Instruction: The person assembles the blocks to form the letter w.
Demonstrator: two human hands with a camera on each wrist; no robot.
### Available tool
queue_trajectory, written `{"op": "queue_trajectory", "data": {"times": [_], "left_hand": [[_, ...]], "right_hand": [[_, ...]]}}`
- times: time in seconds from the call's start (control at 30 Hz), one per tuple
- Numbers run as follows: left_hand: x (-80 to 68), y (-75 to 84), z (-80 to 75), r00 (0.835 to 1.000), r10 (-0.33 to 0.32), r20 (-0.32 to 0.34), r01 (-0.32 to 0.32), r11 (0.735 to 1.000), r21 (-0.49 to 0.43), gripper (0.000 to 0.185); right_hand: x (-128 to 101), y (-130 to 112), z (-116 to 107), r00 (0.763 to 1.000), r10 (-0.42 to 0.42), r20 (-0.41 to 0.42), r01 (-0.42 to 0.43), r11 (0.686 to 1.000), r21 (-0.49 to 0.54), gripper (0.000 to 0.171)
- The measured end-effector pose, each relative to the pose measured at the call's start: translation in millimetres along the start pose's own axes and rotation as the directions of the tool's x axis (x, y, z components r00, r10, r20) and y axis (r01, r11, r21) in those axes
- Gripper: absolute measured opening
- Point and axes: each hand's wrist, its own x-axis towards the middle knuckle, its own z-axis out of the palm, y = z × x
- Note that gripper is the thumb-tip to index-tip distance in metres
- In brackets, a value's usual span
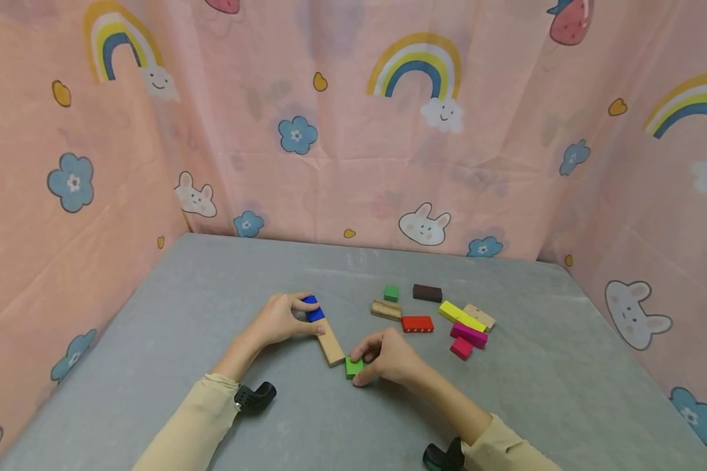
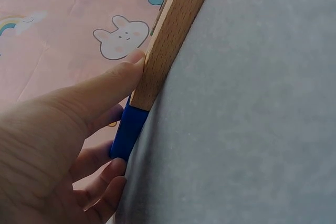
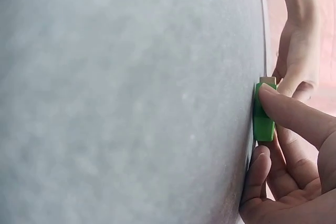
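Note:
A plain wooden block (image 1: 330,343) lies on the grey table, its far end against a blue block (image 1: 313,309) so the two form a line. My left hand (image 1: 281,318) grips this pair, the thumb (image 2: 128,74) on the wooden block and the fingers around the blue one. At the near end of the wooden block is a light green block (image 1: 354,367), close to its corner. My right hand (image 1: 393,358) pinches the green block between thumb and fingers, as the right wrist view also shows; part of the block (image 3: 264,114) is covered there.
To the right lie a dark green block (image 1: 391,293), a dark brown block (image 1: 427,293), a tan grooved block (image 1: 386,309), a red block (image 1: 417,324), a yellow block (image 1: 461,316), a wooden piece (image 1: 480,316), a magenta block (image 1: 469,335) and a pinkish-red block (image 1: 462,348). Patterned pink curtains (image 1: 353,176) surround the table.

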Motion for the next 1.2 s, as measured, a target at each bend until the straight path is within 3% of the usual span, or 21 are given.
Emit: {"op": "queue_trajectory", "data": {"times": [0.5, 1.2], "left_hand": [[0.0, -0.7, 0.5, 1.000, 0.024, 0.004, -0.024, 1.000, 0.000, 0.058], [0.5, 1.3, 0.5, 1.000, 0.001, 0.012, -0.001, 1.000, 0.020, 0.061]], "right_hand": [[1.9, 3.0, 1.2, 1.000, 0.026, -0.008, -0.025, 1.000, 0.007, 0.027], [0.3, 3.6, 1.0, 0.999, 0.037, -0.015, -0.036, 0.999, 0.036, 0.029]]}}
